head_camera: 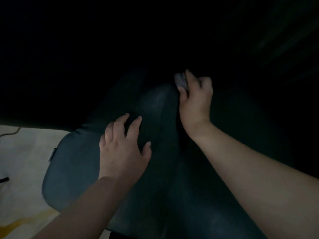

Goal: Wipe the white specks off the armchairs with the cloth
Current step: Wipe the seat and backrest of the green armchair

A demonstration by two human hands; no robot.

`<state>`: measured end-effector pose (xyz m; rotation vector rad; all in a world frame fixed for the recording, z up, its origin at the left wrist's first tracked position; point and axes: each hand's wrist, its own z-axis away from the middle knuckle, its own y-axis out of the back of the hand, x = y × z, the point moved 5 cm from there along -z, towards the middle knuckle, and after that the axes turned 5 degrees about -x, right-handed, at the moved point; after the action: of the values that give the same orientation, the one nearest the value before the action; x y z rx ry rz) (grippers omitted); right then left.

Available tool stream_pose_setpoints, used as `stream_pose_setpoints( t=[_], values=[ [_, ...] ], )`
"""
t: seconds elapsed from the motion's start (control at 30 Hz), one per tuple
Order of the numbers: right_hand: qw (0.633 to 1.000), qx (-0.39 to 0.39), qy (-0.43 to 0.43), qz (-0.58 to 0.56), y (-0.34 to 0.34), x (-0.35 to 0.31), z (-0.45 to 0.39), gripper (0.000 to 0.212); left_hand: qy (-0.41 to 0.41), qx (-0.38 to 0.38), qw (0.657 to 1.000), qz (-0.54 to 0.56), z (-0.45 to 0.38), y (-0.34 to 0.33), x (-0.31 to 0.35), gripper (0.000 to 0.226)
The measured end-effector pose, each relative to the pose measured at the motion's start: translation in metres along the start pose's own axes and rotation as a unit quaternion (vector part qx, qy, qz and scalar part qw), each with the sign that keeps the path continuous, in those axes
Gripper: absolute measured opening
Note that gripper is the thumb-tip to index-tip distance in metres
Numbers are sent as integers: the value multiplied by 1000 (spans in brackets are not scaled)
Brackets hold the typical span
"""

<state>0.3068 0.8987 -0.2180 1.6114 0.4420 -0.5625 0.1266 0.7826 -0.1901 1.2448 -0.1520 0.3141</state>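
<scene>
The cloth [180, 81] sits bunched and pale at the far end of your reach, against the dark upholstery where the armchair [155, 107] runs back into shadow. Your right hand [196, 99] has it clamped: thumb and curled fingers close round the wad, with only a small grey lump of fabric showing past the knuckles on the left side of the fist. The hand presses it down beside the inner edge of the padded arm, close to where arm and seat appear to meet (the light is too poor there to be sure of the seam).

Your left hand [123, 149] holds nothing. It lies on top of the rounded arm of the chair nearer you, palm down, fingers spread apart and only slightly bent, fingertips touching the dark leather-like surface. The two hands are well apart, the left nearer and lower in view.

White specks cannot be made out on the upholstery in this dimness.

To the left of the chair, a pale floor [20, 152] shows, with a yellowish patch near the bottom corner and a thin dark cable [12, 132] lying on it near the top of the lit area.
</scene>
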Motion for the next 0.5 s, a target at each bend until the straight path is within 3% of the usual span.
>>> stream_pose_setpoints(
  t=[0.07, 0.13, 0.23, 0.37, 0.5],
  values=[
    [1000, -1, 2, -13, -16, -22, -11, 50, 1, 1, 1000, -3, 1, 0, 0, 70],
    [997, -37, 62, 7, -21, -40, 11, 54, 5, -2, 1000, -4, 2, 0, -1, 70],
    [991, -85, 100, 11, -6, -27, 62, 54, 11, -5, 1000, -6, 4, 0, -4, 71],
    [996, -51, 56, 40, 5, -8, 53, 50, 23, -1, 1000, -3, 8, 0, -8, 72],
    [999, -14, 45, 18, -18, -33, 6, 50, 22, 4, 1000, -7, 9, -3, -8, 71]
  ],
)
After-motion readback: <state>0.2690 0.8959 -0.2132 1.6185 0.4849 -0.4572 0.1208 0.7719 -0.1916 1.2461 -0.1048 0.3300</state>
